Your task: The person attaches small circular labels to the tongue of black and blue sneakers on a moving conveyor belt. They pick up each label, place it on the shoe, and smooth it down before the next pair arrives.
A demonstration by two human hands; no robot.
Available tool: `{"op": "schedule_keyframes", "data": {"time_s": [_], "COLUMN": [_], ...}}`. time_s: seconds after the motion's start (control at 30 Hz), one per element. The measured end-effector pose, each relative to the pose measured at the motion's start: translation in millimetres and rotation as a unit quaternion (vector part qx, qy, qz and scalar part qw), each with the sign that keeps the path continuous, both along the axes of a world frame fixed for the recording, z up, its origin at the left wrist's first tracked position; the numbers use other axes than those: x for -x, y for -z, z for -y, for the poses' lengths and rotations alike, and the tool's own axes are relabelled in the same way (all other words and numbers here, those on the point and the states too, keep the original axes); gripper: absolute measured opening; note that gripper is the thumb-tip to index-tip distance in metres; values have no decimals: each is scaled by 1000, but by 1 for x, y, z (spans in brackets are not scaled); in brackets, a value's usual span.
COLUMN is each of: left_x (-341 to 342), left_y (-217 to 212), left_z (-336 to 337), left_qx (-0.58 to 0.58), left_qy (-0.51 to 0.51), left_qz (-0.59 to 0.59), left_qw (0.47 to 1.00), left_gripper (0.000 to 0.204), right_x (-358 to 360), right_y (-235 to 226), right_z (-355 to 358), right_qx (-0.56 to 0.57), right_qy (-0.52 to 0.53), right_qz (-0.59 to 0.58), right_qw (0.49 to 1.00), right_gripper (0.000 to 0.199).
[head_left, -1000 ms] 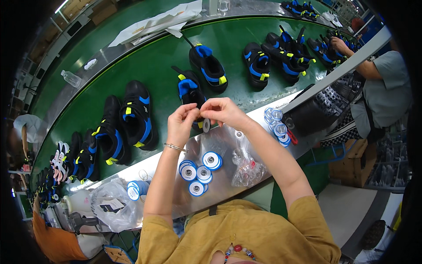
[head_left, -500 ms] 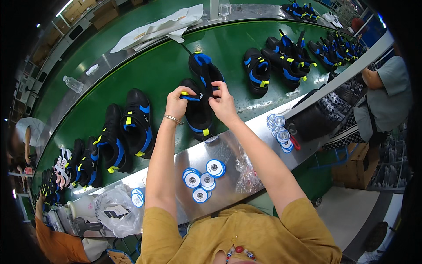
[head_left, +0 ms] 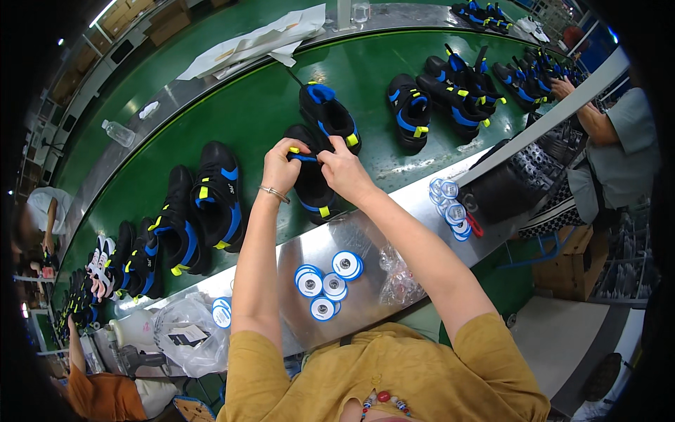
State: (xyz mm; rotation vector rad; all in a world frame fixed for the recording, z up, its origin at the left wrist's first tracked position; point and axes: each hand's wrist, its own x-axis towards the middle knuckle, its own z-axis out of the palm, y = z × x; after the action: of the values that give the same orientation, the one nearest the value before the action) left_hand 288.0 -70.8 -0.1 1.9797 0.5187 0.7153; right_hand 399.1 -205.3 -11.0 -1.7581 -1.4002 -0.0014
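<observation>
The left hand (head_left: 280, 171) is right in there, thumb and fingers pinched narrow on the blue-and-yellow flap (head_left: 303, 157) of a black-and-blue shoe (head_left: 314, 191). And here's the right hand (head_left: 344, 172), fingertips at the flap's other end, though I can't tell whether they grip it! That shoe lies on the green surface (head_left: 267, 102), between both wrists, its yellow heel tab toward the person, with a second shoe (head_left: 327, 114) just beyond. Nearer the body, round blue-rimmed discs (head_left: 335, 285) overlap on the metal surface (head_left: 292, 325), beside clear plastic wrapping (head_left: 399, 279).
</observation>
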Motion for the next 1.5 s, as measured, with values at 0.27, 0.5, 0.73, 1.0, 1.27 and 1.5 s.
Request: {"op": "schedule_keyframes", "data": {"time_s": [0.27,0.5,0.73,1.0,1.27,1.5], "left_x": [3,3,15,2,11,10], "left_y": [-19,-12,11,14,26,49], "left_z": [11,28,32,51,54,58], "left_qx": [-77,-239,-117,-180,-33,10], "left_qy": [38,-4,-79,-126,-98,-179], "left_qz": [-87,-94,-3,64,79,-3], "left_qw": [992,966,990,973,991,984], "left_gripper": [26,21,59,73,70,60], "right_x": [-3,2,10,31,-5,-8], "right_y": [2,2,-6,-64,-37,-14], "right_z": [4,-1,4,-9,-4,20], "right_qx": [-51,-18,17,55,138,56], "right_qy": [-18,-26,-65,29,-3,-26], "right_qz": [-27,-45,-59,165,135,174], "right_qw": [998,998,996,984,981,983], "right_gripper": [15,16,37,21,17,16]}}
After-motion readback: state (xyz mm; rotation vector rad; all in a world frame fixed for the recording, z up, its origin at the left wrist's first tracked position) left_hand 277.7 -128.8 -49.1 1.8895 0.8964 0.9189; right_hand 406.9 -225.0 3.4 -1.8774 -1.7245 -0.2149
